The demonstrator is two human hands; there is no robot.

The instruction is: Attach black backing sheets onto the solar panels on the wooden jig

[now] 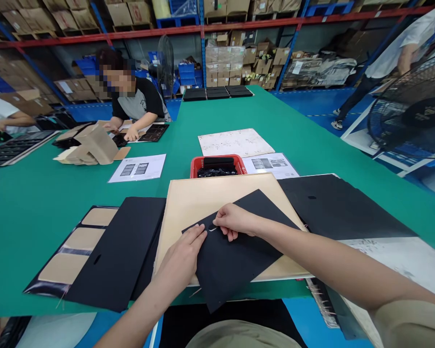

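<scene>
A black sheet (239,251) lies askew on a tan board (188,198), one corner hanging past the table's near edge. My left hand (183,251) rests flat on its left side, fingers stretched out. Near those fingertips, my right hand (234,220) pinches a small black piece (212,226) with a pale edge showing under it; whether it is joined to the sheet I cannot tell. To the left, another black sheet (108,261) with a small slot partly covers a black-edged panel (63,268) with tan rectangles. On the right lies a black sheet (333,200) with a similar slot.
A red basket (193,167) of black pieces stands behind the board, near printed sheets (139,168) and a stained white board (235,142). Across the green table (174,140) a co-worker (139,96) handles dark panels beside a cardboard stack (97,142). A large fan (413,106) stands at right.
</scene>
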